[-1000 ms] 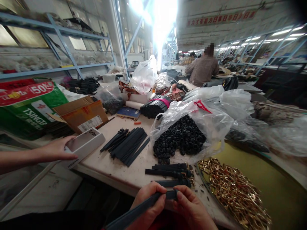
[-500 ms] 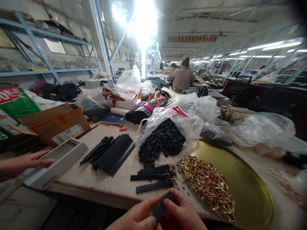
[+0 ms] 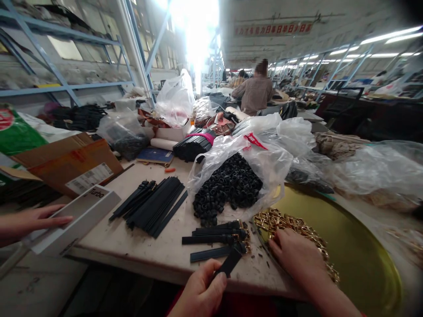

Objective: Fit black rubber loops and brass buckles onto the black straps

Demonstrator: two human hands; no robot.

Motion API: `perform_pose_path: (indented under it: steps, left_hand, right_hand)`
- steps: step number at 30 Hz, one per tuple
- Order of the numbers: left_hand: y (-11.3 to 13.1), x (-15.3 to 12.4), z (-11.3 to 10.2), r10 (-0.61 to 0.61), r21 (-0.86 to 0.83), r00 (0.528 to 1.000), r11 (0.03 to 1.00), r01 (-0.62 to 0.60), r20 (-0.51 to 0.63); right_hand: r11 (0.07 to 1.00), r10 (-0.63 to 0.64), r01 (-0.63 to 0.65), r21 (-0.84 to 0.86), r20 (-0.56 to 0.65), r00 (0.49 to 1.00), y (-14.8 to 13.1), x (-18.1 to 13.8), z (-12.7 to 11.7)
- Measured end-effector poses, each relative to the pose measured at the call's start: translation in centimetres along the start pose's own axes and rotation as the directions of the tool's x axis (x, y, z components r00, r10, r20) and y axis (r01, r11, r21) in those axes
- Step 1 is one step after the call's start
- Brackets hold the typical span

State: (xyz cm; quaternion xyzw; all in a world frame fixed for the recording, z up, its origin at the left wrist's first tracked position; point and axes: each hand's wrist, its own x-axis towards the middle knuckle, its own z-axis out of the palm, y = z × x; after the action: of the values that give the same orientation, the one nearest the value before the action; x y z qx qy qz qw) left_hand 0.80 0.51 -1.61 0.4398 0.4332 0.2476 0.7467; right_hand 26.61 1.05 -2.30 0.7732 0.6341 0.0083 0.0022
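Between the thumb and fingers of my left hand (image 3: 205, 287) is a short black leather strap (image 3: 230, 260), its free end pointing up to the right. My right hand (image 3: 295, 253) is down at the heap of gold buckles (image 3: 280, 221) on the round gold tray (image 3: 360, 246). Its fingers are curled, and their tips are partly hidden, so what they pinch does not show. Just beyond my left hand lie several black straps with gold buckles (image 3: 211, 239) on the table.
A clear plastic bag (image 3: 280, 163) holds many small black loops (image 3: 231, 185). Left of it lies a stack of black strips (image 3: 158, 207). Another person's hand (image 3: 49, 218) rests on a white box (image 3: 99, 204) at the left. A cardboard box (image 3: 79, 167) stands behind.
My right hand has let go of the black strap and moved right to the gold buckles. My left hand keeps the strap. The view has shifted slightly.
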Motion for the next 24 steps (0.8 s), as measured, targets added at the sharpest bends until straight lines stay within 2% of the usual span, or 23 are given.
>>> perform_pose_path:
  steps: [2, 6, 8, 10, 12, 14, 15, 17, 22, 24]
  left_hand:
    - [-0.7, 0.5, 0.1, -0.003, 0.041, 1.0, 0.999, 0.002, 0.018]
    - [-1.4, 0.9, -0.2, -0.005, 0.207, 0.999, 0.978, -0.002, 0.034]
    - [-1.2, 0.9, -0.2, 0.023, 0.261, 0.999, 0.965, -0.028, 0.024]
    - [-0.5, 0.8, -0.1, 0.073, 0.271, 0.997, 0.959, -0.077, 0.022]
    - [0.6, 0.6, 0.3, 0.141, 0.28, 0.99, 0.949, -0.141, 0.02]
    - [1.9, 0.3, 0.6, 0.208, 0.294, 0.978, 0.934, -0.202, 0.01]
    - [2.5, 0.1, 0.7, 0.236, 0.297, 0.972, 0.928, -0.227, 0.006]
    - [3.5, -0.2, 0.7, 0.273, 0.301, 0.962, 0.917, -0.261, 0.003]
    - [3.6, -1.0, -0.1, 0.239, 0.436, 0.971, 0.876, -0.206, -0.023]
    - [3.2, -1.1, -0.5, 0.239, 0.473, 0.97, 0.86, -0.19, -0.045]
  right_hand:
    - [0.994, -0.025, 0.024, -0.107, -0.006, 1.0, -0.6, 0.4, 0.6]
    - [0.993, -0.01, 0.011, -0.114, 0.006, 1.0, -0.9, 0.5, 0.6]
    - [0.999, 0.012, -0.012, -0.033, -0.005, 1.0, -0.4, 0.2, 0.0]
    - [0.983, 0.006, -0.004, 0.185, -0.012, 1.0, -0.2, -0.4, -0.7]
    - [0.866, -0.048, 0.026, 0.499, 0.031, 0.998, -0.9, -1.2, -1.4]
    - [0.643, -0.166, 0.005, 0.766, 0.133, 0.977, -2.4, -2.1, -1.9]
    - [0.531, -0.232, -0.028, 0.847, 0.176, 0.957, -3.4, -2.6, -2.2]
    - [0.375, -0.326, -0.092, 0.922, 0.225, 0.918, -5.6, -3.5, -2.8]
    - [0.247, -0.337, -0.102, 0.963, 0.185, 0.923, -9.3, -4.3, -3.8]
    - [0.126, -0.345, -0.129, 0.984, 0.166, 0.924, -9.9, -4.3, -3.5]
